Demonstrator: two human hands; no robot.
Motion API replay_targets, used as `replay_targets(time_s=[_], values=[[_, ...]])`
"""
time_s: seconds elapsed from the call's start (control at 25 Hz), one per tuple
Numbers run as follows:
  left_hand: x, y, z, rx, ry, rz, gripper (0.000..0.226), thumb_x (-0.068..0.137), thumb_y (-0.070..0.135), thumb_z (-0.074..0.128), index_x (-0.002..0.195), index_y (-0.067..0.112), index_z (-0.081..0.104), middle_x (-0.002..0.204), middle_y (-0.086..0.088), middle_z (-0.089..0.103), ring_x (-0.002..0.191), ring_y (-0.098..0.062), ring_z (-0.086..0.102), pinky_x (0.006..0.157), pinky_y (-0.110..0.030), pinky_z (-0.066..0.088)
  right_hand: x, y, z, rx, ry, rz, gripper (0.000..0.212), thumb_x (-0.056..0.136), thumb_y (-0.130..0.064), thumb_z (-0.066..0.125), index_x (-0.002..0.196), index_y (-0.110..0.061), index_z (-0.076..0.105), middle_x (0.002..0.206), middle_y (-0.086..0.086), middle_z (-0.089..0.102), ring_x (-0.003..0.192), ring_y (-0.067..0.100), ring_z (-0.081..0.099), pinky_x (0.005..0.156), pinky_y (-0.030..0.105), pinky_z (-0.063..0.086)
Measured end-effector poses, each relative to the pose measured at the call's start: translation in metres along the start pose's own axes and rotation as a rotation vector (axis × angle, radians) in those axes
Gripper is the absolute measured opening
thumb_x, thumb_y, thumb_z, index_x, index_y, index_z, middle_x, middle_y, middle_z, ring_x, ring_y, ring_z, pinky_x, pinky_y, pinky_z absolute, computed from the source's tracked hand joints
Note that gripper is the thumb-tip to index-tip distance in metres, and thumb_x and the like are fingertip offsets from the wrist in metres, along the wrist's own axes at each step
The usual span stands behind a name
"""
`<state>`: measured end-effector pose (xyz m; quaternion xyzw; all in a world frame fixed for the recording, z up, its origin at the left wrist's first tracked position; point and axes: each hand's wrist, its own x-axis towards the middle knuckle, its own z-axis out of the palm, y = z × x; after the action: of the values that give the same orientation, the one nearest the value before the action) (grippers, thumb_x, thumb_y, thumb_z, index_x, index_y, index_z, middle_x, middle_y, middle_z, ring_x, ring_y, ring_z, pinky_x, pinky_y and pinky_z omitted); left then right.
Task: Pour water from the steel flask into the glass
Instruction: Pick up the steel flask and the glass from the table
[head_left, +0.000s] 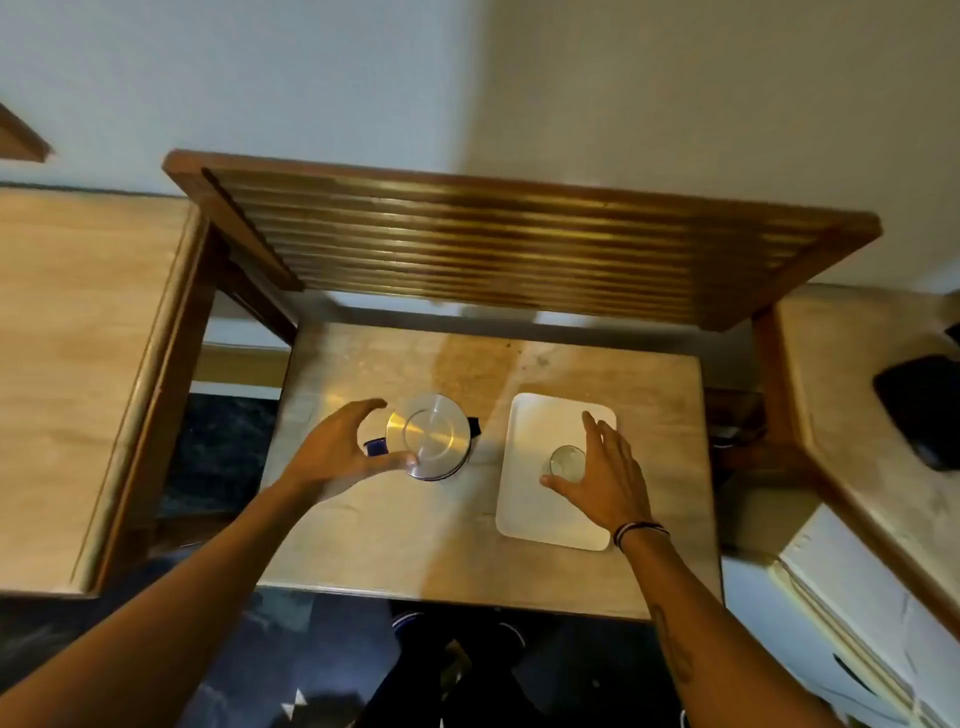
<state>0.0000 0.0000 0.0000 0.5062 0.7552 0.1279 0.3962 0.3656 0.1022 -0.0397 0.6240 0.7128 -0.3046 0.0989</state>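
The steel flask (430, 435) stands upright on the stone table (395, 540), seen from above as a round shiny lid with a blue handle on its left. My left hand (340, 451) is spread open beside it, thumb near the lid's front edge and fingers curved behind the handle, holding nothing. A clear glass (565, 460) stands upright on a white tray (540, 519) to the right. My right hand (605, 475) is open just right of the glass, thumb in front of it, fingers apart and not closed on it.
A slatted wooden rack (519, 239) overhangs the back of the table. Lighter counters flank it at left (78, 338) and right (841, 415), with a black object (917, 408) on the right one. My feet show below the table's front edge.
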Motion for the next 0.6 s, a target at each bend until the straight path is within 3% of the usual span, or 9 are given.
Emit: replay_targets(time_s=[0.12,0.24,0.4,0.48,0.6], values=[[0.012,-0.035,0.021,-0.098,-0.047,0.007,0.107,0.046,0.092,0.086,0.134,0.035,0.065,0.122,0.006,0.078,0.103,-0.007,0.07,0.095,-0.035,0.052,0.025,0.014,0.034,0.077,-0.051,0.113,0.132,0.079,-0.061,0.09,0.174,-0.015,0.012,0.18,0.017,0.025,0.164,0.042,0.029,0.125,0.056,0.042],[0.02,-0.054,0.039,-0.174,-0.046,0.037,0.085,0.059,0.053,0.105,0.13,0.032,0.065,0.111,0.011,0.076,0.094,0.006,0.069,0.086,-0.027,0.051,0.032,0.023,0.062,0.187,-0.012,0.198,0.111,0.081,-0.039,0.096,0.167,-0.012,0.032,0.167,0.018,0.046,0.15,0.044,0.049,0.115,0.054,0.051],[0.033,-0.068,0.055,-0.251,0.012,-0.019,0.064,0.062,0.025,0.108,0.114,0.016,0.073,0.096,0.012,0.075,0.086,-0.009,0.069,0.078,-0.023,0.052,0.034,0.031,0.088,0.326,0.136,0.215,0.076,0.082,-0.026,0.096,0.145,-0.012,0.055,0.146,0.015,0.068,0.131,0.043,0.066,0.102,0.049,0.059],[0.032,-0.073,0.064,-0.304,0.024,-0.007,0.038,0.067,0.019,0.105,0.094,0.027,0.08,0.075,0.017,0.075,0.076,-0.007,0.068,0.074,-0.024,0.052,0.033,0.03,0.096,0.394,0.187,0.235,0.074,0.082,-0.027,0.096,0.142,-0.012,0.056,0.144,0.014,0.07,0.129,0.042,0.067,0.103,0.048,0.059],[0.027,-0.077,0.076,-0.376,-0.003,0.021,0.025,0.077,0.021,0.1,0.07,0.038,0.082,0.066,0.015,0.077,0.07,-0.003,0.071,0.069,-0.018,0.054,0.034,0.028,0.104,0.489,0.244,0.247,0.075,0.081,-0.028,0.097,0.142,-0.012,0.056,0.144,0.014,0.07,0.129,0.042,0.067,0.105,0.049,0.059]])
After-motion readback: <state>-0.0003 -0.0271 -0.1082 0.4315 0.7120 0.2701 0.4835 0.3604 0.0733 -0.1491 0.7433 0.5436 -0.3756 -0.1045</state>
